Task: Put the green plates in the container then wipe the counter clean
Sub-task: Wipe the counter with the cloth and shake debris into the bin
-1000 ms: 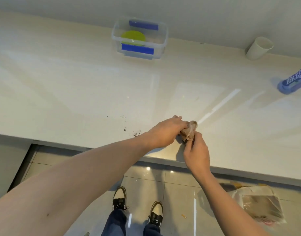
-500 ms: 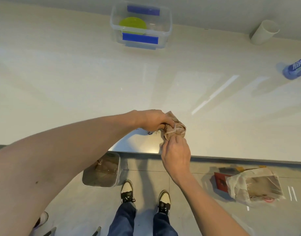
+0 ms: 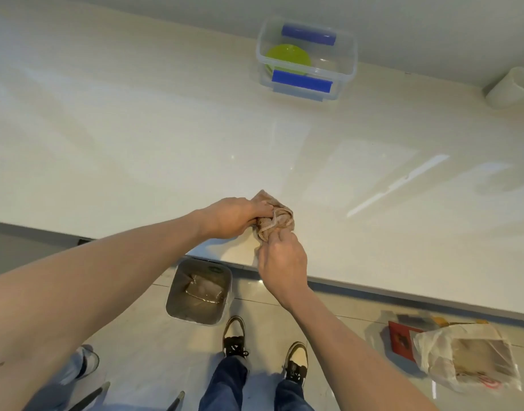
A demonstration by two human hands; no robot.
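Observation:
A crumpled brown cloth point(image 3: 277, 221) sits bunched near the front edge of the pale counter point(image 3: 136, 143). My left hand point(image 3: 231, 216) grips it from the left. My right hand point(image 3: 283, 262) pinches it from below, over the counter's edge. Green plates point(image 3: 287, 57) lie inside a clear container point(image 3: 348, 69) with blue clips at the back by the wall.
A white cup point(image 3: 511, 87) lies tipped at the back right. On the floor, a metal bin point(image 3: 200, 292) stands under the counter edge just below my hands, and a plastic bag point(image 3: 468, 357) lies to the right. Another person's shoe point(image 3: 83, 360) shows at lower left.
The dark crumbs seen on the counter a second ago are out of sight under my hands and the cloth. Both hands stay bunched on the cloth at the edge; the view shifted left.

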